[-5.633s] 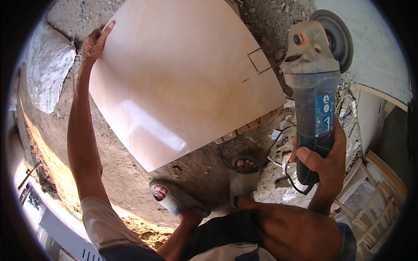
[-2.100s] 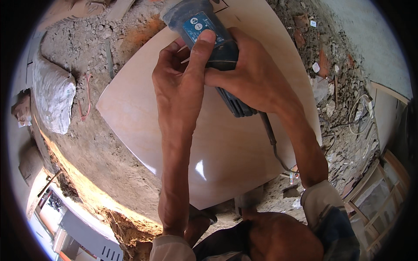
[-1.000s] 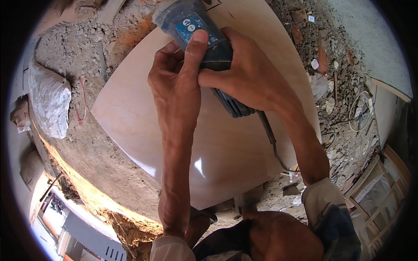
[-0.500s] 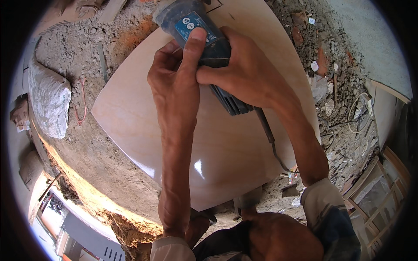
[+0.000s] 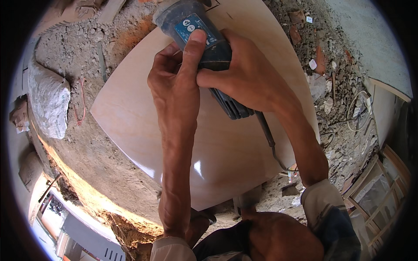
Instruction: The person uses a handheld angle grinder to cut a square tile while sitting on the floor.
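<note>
My left hand [image 5: 174,78] and my right hand [image 5: 244,74] grip an angle grinder [image 5: 213,56] with a dark body and blue label. My left thumb presses on the label; my right fingers wrap round the housing, the thumb lying across it. The grinder's head is at the top of the picture over a large glossy beige tile [image 5: 126,108], and its disc is mostly hidden. A dark rectangular outline is marked on the tile beside the head. The power cord [image 5: 270,137] runs from the grinder's rear down across the tile toward the right edge.
Rubble and dirt [image 5: 318,39] surround the tile. A white woven sack [image 5: 50,104] lies at left, with a thin red wire near it. At right are a coiled cable [image 5: 350,119], a pale board [image 5: 361,39] and wooden frames [image 5: 376,195]. My knee and feet are under the near edge.
Since the oldest frame, my left hand has left the tile's edge and joined my right on the grinder, now over the tile. In the last second both hands have barely moved.
</note>
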### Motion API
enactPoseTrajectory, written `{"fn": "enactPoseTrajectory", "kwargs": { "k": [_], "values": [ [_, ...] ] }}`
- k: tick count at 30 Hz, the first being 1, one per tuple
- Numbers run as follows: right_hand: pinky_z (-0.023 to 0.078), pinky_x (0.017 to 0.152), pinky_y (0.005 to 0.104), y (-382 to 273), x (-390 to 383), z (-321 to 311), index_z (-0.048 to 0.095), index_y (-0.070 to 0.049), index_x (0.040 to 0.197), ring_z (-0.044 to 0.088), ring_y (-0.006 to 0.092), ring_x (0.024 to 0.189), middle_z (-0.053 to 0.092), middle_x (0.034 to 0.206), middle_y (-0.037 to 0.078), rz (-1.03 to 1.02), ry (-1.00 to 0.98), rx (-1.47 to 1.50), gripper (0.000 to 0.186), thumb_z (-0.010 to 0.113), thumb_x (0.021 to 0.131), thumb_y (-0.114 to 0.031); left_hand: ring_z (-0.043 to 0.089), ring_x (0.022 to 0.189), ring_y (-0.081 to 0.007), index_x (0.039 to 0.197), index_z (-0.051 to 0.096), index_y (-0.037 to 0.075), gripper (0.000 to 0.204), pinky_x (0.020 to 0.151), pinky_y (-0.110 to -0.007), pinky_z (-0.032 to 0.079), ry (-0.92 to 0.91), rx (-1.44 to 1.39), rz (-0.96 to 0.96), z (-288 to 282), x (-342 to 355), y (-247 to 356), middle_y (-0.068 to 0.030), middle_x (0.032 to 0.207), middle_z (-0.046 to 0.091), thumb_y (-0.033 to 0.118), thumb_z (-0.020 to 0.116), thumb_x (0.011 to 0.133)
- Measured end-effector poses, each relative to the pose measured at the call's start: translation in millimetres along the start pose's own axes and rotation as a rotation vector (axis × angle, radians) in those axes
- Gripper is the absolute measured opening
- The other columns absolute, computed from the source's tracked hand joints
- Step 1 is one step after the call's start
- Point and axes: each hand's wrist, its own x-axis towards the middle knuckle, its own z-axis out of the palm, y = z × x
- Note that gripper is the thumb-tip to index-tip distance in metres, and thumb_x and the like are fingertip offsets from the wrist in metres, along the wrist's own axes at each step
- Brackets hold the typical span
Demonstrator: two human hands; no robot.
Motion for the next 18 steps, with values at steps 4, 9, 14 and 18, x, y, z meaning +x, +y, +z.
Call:
{"fn": "enactPoseTrajectory", "kwargs": {
  "k": [4, 9, 14, 18],
  "values": [
    [0.061, 0.077, 0.0411, 7, 6, 3, 0.067, 0.012, 0.121, 0.078, 0.0311, 0.087, 0.077, 0.097, 0.023, -0.029, 0.014, 0.005, 0.067, 0.084, 0.079, -0.036, 0.075, 0.103, -0.0221, 0.132, 0.064, -0.016, 0.082, 0.093, -0.032, 0.059, -0.002, -0.005, 0.008, 1, 5, -1, -0.0197, 0.112, 0.077, 0.052, 0.089, 0.094],
    [0.057, 0.078, 0.0360, 0, 10, 2, 0.068, 0.006, 0.120, 0.072, 0.0199, 0.088, 0.074, 0.099, 0.012, 0.004, -0.015, -0.011, 0.052, 0.086, 0.082, -0.025, 0.075, 0.102, -0.0226, 0.131, 0.062, -0.019, 0.086, 0.091, -0.032, 0.059, 0.011, 0.028, 0.016, -1, 10, 2, -0.0205, 0.111, 0.077, 0.054, 0.089, 0.093],
    [0.058, 0.079, 0.0360, 5, 16, 2, 0.069, 0.006, 0.119, 0.072, 0.0194, 0.088, 0.075, 0.099, 0.011, -0.004, -0.043, 0.018, 0.051, 0.085, 0.083, -0.025, 0.075, 0.102, -0.0231, 0.133, 0.061, -0.019, 0.090, 0.090, -0.032, 0.059, 0.016, 0.028, 0.013, 0, 12, 0, -0.0206, 0.110, 0.076, 0.056, 0.089, 0.092],
    [0.058, 0.079, 0.0359, 6, 16, 1, 0.069, 0.006, 0.119, 0.072, 0.0193, 0.088, 0.075, 0.099, 0.011, 0.002, -0.039, -0.005, 0.050, 0.085, 0.083, -0.026, 0.075, 0.102, -0.0235, 0.134, 0.062, -0.018, 0.090, 0.092, -0.033, 0.059, 0.020, 0.002, 0.032, 0, 15, -5, -0.0209, 0.111, 0.076, 0.056, 0.089, 0.091]
  ]
}}
